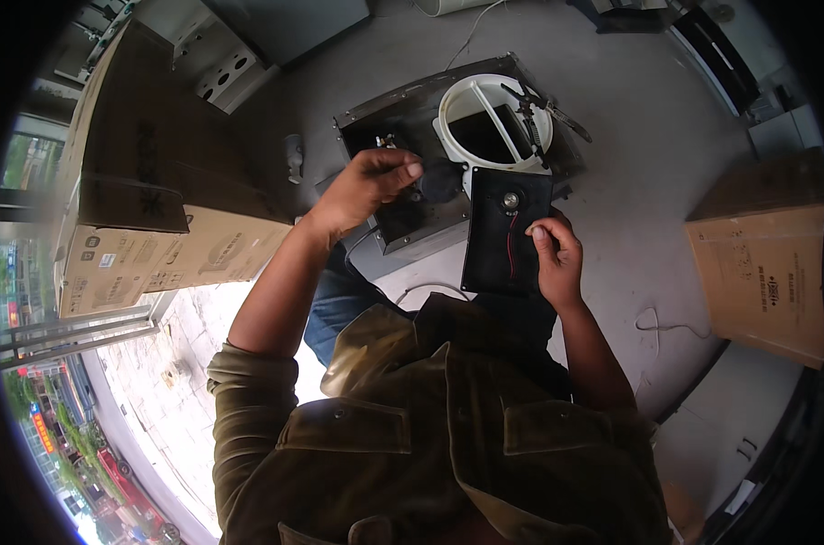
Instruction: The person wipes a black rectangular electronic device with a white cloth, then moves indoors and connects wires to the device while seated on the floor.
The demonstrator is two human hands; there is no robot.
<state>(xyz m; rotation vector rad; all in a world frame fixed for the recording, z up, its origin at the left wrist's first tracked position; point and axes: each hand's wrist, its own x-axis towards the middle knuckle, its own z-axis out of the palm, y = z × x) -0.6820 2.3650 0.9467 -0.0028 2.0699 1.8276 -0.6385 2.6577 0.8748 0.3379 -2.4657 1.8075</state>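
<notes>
My right hand grips the right edge of a black rectangular panel between thumb and fingers. A round metal fitting sits in the panel's upper part, and a thin red wire runs down from it. My left hand is raised to the left of the panel, thumb and fingers pinched together. What it pinches, if anything, is too small to make out. Just right of its fingertips is a dark rounded shape. Beneath both hands stands an open dark metal box.
A white round tub with a crossbar rests on the box, with pliers and another dark tool at its rim. Cardboard boxes stand at left and right. A white cord lies on the grey floor.
</notes>
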